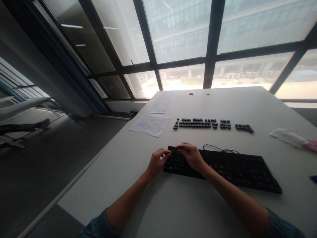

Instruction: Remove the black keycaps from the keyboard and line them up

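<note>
Left hand (156, 162) curls, right hand (191, 154) pinches at the keyboard's (235, 167) left end; what they grip, I cannot tell. Desk (116, 168) edge runs well left

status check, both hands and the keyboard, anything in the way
Right hand at far left corner of keyboard, any held item too small to tell. Left hand close by. Keyboard on table; loose keycaps beyond, clear of hands.

Two blue sleeves (282, 224), softly creased; both forearms (131, 200) bare beyond them.
</note>
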`<action>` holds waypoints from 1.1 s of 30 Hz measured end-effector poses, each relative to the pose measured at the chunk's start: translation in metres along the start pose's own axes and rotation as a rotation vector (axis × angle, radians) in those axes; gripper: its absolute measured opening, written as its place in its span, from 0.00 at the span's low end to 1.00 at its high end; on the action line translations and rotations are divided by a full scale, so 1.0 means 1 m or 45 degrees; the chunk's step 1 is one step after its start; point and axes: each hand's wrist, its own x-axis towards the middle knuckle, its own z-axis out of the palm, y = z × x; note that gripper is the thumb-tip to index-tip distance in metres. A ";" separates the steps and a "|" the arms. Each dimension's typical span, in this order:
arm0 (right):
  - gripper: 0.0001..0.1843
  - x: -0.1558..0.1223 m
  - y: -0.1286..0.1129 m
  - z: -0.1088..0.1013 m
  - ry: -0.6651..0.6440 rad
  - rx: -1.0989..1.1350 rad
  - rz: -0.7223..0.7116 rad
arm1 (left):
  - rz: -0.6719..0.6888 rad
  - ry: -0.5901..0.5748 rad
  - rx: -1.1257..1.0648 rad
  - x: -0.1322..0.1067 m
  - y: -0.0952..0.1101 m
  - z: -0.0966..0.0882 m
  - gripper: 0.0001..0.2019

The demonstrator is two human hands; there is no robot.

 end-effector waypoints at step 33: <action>0.08 -0.011 -0.004 0.021 -0.323 -0.359 -0.193 | -0.065 -0.052 -0.040 0.001 -0.004 0.005 0.12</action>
